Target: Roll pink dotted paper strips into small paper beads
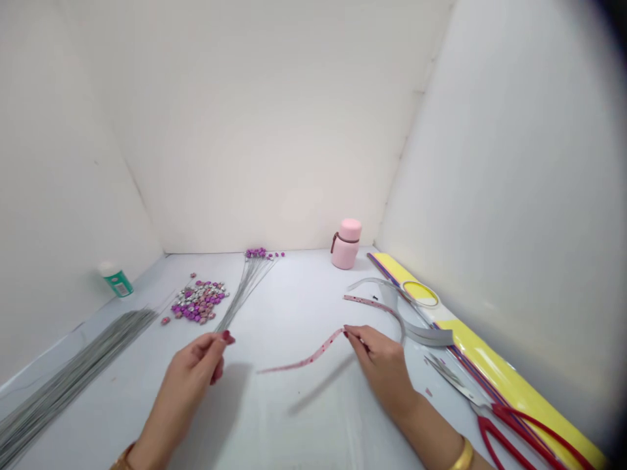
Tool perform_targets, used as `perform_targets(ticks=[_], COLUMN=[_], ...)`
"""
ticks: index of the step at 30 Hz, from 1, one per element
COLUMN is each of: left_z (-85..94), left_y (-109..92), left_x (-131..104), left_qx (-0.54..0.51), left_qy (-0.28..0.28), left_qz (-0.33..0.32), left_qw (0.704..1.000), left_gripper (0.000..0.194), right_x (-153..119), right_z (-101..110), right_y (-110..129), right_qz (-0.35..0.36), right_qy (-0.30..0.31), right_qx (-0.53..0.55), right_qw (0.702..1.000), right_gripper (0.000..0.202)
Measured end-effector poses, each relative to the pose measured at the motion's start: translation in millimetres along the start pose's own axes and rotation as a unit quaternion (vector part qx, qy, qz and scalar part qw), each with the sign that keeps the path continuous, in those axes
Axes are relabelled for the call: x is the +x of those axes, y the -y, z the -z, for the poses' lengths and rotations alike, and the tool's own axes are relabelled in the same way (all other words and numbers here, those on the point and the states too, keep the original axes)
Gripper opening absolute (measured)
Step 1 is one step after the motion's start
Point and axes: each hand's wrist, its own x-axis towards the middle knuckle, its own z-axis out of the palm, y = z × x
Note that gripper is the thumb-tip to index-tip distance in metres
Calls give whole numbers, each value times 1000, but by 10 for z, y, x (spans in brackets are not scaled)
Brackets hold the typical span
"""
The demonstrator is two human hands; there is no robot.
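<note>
My right hand [379, 365] pinches one end of a narrow pink paper strip with red spots [313, 358]. The strip curves through the air to the left above the table. My left hand [193, 372] is closed, thumb against fingers; what it holds, if anything, I cannot make out. Just beyond it lies a bunch of thin grey wires [238, 297] with purple heads [255, 252], its near end hidden by the hand. A second spotted strip [369, 303] and curved grey strips [426, 335] lie beyond my right hand.
At left are a heap of purple, silver and pink beads [198, 301], a thick bundle of grey wires [73, 372] and a green-labelled container [117, 281]. Red-handled scissors [482, 405], yellow sheets [490, 362] and a tape roll [420, 294] lie right. A pink flask [346, 245] stands behind.
</note>
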Motion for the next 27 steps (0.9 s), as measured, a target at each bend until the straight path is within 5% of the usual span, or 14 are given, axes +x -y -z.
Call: perform_targets(ticks=[3, 5, 7, 12, 22, 27], left_z=[-67, -199, -359, -597, -577, -550], left_y=[-34, -71, -106, -92, -14, 32], left_x=[-179, -332, -443, -441, -377, -381], left_qx=[97, 120, 164, 287, 334, 363], left_qy=[-190, -153, -112, -59, -33, -6], left_qz=[-246, -453, -513, -506, -468, -442], left_qw=[945, 870, 835, 811, 818, 820], left_gripper=[7, 12, 18, 21, 13, 16], right_x=[-26, -43, -59, -94, -136, -130], right_z=[-35, -52, -58, -57, -97, -103], right_y=[141, 234, 317, 500, 542, 542], right_qz=[27, 46, 64, 104, 111, -5], right_qy=[21, 30, 34, 49, 71, 134], right_qx=[4, 9, 16, 42, 19, 113], right_qw=[999, 998, 997, 992, 991, 985], right_gripper=[19, 21, 22, 22, 25, 22])
